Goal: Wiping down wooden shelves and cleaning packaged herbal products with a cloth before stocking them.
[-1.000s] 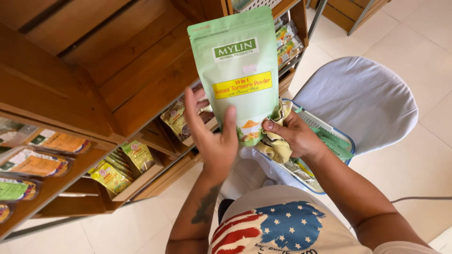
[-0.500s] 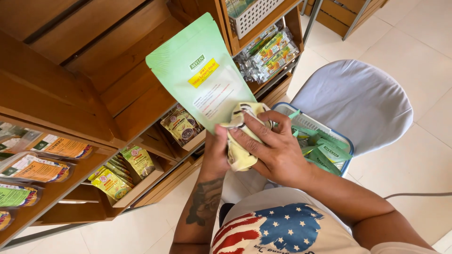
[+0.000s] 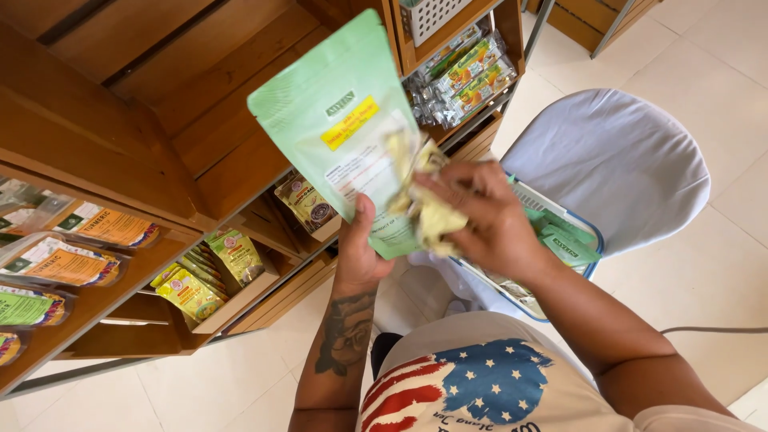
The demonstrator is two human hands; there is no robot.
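Right hand: the right hand (image 3: 488, 220) is bunched tight around a crumpled yellow cloth (image 3: 428, 210) and presses it flat against the face of the pouch.
Left hand: the left hand (image 3: 360, 252) is clamped on the pouch's lower corner, thumb on the front, fingers hidden behind.
Pouch: a pale green stand-up pouch (image 3: 332, 128) with a yellow label, held in the air and tilted, in front of the wooden shelf unit (image 3: 160, 136) and above the basket; it rests on nothing.
Grip risk: in my judgement the pouch hangs from one pinched corner, so a firm push of the cloth could twist it out of the thumb and drop it.
Below: a basket with a blue rim (image 3: 578, 214) holds more green packets, set on a grey-covered seat (image 3: 616, 160); a dropped pouch might land there, or miss onto the tiled floor (image 3: 200, 384).
Shelf risk: yellow packets (image 3: 192, 292) stand at the front edge of the low shelf, close to the left elbow; a wide swing could knock them down.
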